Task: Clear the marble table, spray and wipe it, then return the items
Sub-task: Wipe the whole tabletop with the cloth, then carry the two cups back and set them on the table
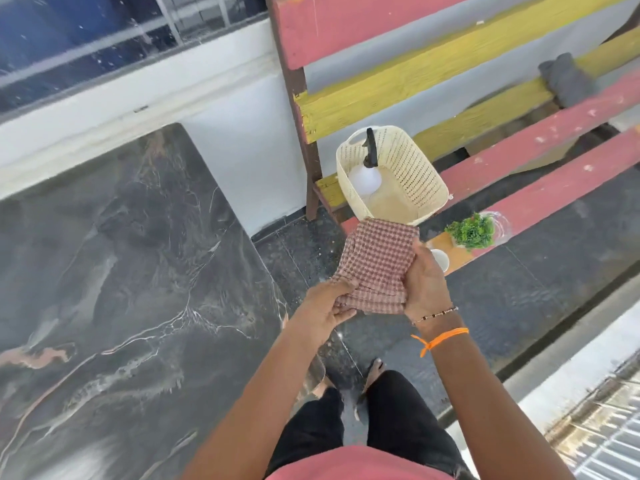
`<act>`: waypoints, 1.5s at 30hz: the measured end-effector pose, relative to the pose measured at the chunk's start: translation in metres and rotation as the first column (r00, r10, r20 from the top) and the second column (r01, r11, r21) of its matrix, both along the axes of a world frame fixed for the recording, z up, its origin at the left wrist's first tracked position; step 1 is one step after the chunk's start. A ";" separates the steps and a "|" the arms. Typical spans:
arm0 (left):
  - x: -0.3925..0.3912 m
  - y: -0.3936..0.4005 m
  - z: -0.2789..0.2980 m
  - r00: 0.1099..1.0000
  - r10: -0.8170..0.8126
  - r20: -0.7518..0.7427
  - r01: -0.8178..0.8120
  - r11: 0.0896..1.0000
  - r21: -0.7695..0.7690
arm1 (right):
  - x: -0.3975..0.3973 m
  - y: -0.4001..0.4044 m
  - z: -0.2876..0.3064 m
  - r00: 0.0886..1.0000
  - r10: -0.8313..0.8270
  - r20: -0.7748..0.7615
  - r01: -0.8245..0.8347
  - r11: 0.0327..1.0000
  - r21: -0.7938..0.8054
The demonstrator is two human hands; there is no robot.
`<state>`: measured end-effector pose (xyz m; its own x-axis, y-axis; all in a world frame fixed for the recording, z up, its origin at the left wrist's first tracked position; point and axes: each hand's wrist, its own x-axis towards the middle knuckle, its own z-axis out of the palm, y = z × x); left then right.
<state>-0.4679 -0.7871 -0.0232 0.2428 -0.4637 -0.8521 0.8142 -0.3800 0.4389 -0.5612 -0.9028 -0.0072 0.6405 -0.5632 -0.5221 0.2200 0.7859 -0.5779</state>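
Note:
A pink checked cloth (377, 263) is folded between both hands, held in the air right of the marble table (114, 271). My left hand (327, 311) pinches its lower left corner and my right hand (427, 284) grips its right edge. Just beyond the cloth a cream perforated basket (412, 168) stands on the red and yellow slatted bench (519, 147). Inside the basket is a white spray bottle (365, 178) with a black trigger. A small green plant (472, 230) and a white cup (440, 259) rest on a wooden tray (446, 247) on the bench, right of the cloth.
The dark veined marble top fills the left of the view, against a white wall under a window. A grey folded cloth (566, 81) lies on the bench at the far right. Dark tiled floor runs between table and bench, with my feet (375, 370) on it.

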 end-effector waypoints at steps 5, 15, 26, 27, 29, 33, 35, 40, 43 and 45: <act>0.011 -0.028 -0.008 0.993 0.116 -0.038 -0.117 0.993 -0.034 | -0.002 -0.045 -0.015 0.953 0.014 -0.301 -0.069 0.983 -0.173; 0.040 -0.147 -0.029 0.975 0.210 -0.077 -0.217 0.971 -0.101 | 0.019 -0.189 -0.060 0.806 0.262 -0.530 -0.344 0.937 -0.060; 0.060 -0.262 -0.081 0.995 0.014 0.102 -0.033 0.981 0.189 | 0.058 -0.278 -0.110 0.664 0.283 -0.692 -0.691 0.584 -0.425; 0.061 -0.266 -0.089 0.994 0.012 0.111 -0.037 0.974 0.225 | 0.061 -0.280 -0.115 0.649 0.269 -0.711 -0.712 0.544 -0.444; 0.063 -0.273 -0.103 0.991 0.014 0.129 -0.051 0.957 0.287 | 0.066 -0.283 -0.128 0.630 0.249 -0.736 -0.732 0.508 -0.455; 0.063 -0.283 -0.127 0.990 0.032 0.140 -0.078 0.937 0.341 | 0.074 -0.284 -0.152 0.581 0.236 -0.779 -0.769 0.472 -0.431; 0.063 -0.286 -0.139 0.985 -0.006 0.175 -0.059 0.929 0.364 | 0.077 -0.283 -0.163 0.569 0.231 -0.789 -0.776 0.470 -0.421; 0.064 -0.288 -0.150 0.952 -0.149 0.267 0.037 0.923 0.382 | 0.082 -0.284 -0.180 0.474 0.299 -0.828 -0.834 0.454 -0.313; 0.059 -0.287 -0.135 0.908 -0.238 0.345 0.087 0.912 0.400 | 0.080 -0.285 -0.179 0.473 0.248 -0.845 -0.835 0.433 -0.340; 0.049 -0.282 -0.120 0.874 -0.253 0.414 0.074 0.913 0.400 | 0.075 -0.284 -0.172 0.503 0.214 -0.838 -0.819 0.427 -0.382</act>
